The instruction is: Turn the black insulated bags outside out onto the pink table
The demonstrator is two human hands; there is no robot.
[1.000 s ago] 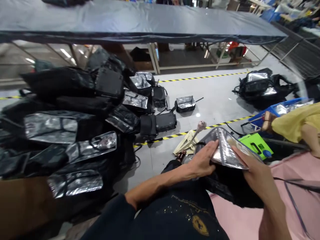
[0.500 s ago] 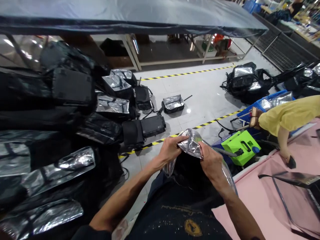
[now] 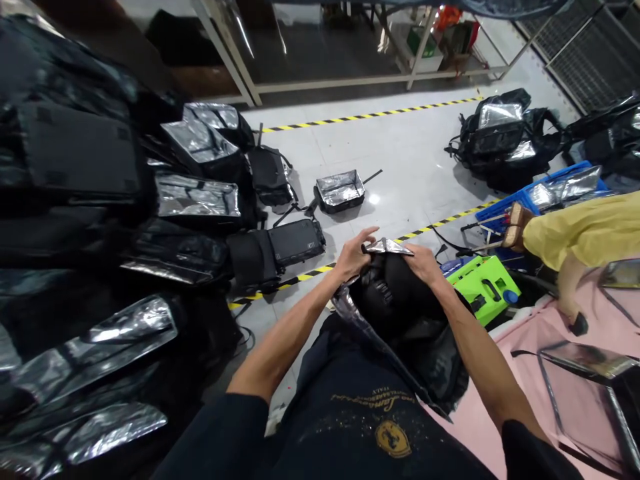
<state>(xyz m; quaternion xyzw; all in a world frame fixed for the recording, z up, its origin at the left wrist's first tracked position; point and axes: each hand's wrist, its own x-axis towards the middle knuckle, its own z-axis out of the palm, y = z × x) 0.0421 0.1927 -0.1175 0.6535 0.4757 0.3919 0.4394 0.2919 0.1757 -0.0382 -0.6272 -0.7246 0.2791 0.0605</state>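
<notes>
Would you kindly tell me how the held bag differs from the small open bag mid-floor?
The held bag is gripped by the left hand and right hand; the small bag is untouched. The held bag looks larger and slumped; the small bag looks boxy. Both show black and silvery material.

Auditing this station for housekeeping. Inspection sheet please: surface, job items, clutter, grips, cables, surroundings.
Surface: pink covering at right, with a dark-edged piece on it.
Job items: black bag, its silvery edge between the hands.
Clutter: heap of black bags at left; green box beyond the right arm.
Left grip: at the edge's left end, a finger extended; firmness unclear.
Right grip: holds the right end.
Cables: nothing seen for certain; a dark strap beside a small silver-lined bag.
Surroundings: co-worker's yellow sleeve at right; yellow-black floor tape.
</notes>
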